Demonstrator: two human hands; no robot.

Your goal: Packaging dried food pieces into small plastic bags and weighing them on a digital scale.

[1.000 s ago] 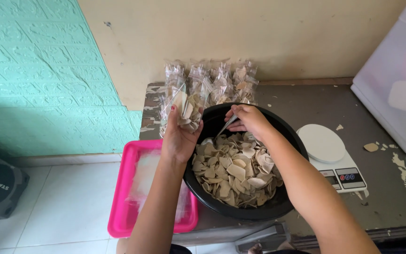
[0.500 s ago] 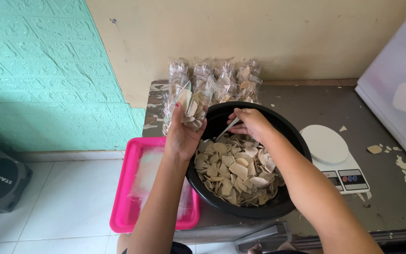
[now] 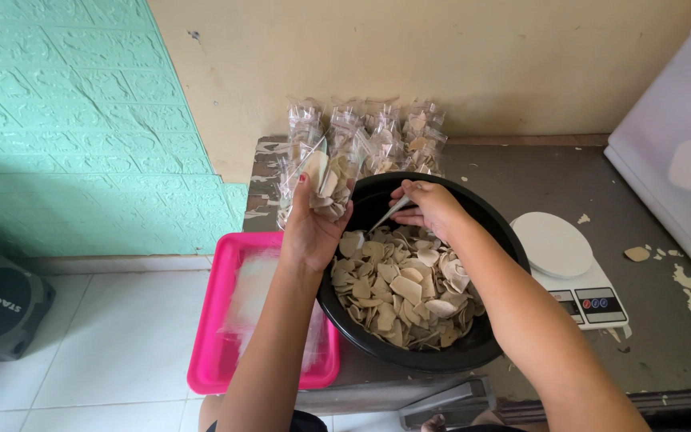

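- A small clear bag point(image 3: 319, 178), partly filled with pale chips, is gripped in the left hand point(image 3: 311, 228), the fingers closed around its lower part; it is held upright over the left rim of the bowl.
- A pale scoop point(image 3: 389, 214) is pinched in the right hand point(image 3: 433, 210), fingers closed on it, above the far side of the bowl.
- The black bowl point(image 3: 496, 232) sits near the front left of the worn grey table point(image 3: 665, 336) and is heaped with pale chips point(image 3: 401, 288).
- Filled clear bags point(image 3: 377, 132) are lined up along the table's back edge, against the wall.
- A white kitchen scale point(image 3: 561, 256) lies just right of the bowl.
- A pink tray point(image 3: 209, 344) rests at the table's left edge, touching the bowl.
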